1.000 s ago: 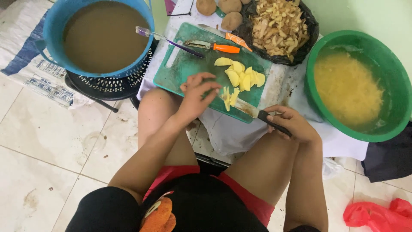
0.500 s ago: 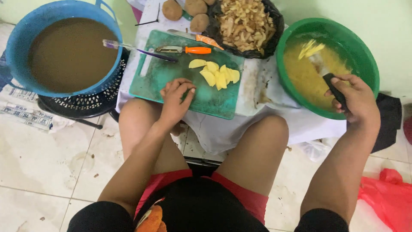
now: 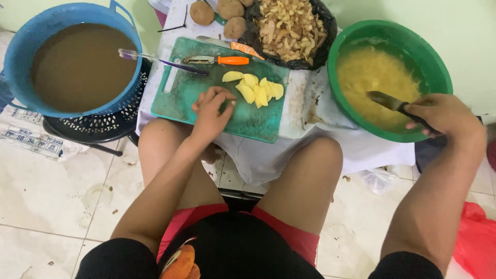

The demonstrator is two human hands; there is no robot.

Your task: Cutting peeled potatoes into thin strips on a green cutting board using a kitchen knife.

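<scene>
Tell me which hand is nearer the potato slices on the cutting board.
Left. The left hand rests on the green cutting board just beside the potato slices; the right hand holds a knife over the green basin.

The person wears a black top with an orange figure, red shorts, and bare forearms.

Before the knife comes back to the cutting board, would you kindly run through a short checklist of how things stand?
1. Right hand grips the knife by its handle: ok.
2. Knife blade free of potato strips: ok, it looks bare over the green basin.
3. Left hand rests on the cutting board, away from the blade: ok.
4. Potato slices ready on the board: ok, piled beside the left fingers.
5. Board free of loose tools: not ok, the orange-handled peeler and a toothbrush lie across its far edge.
</scene>
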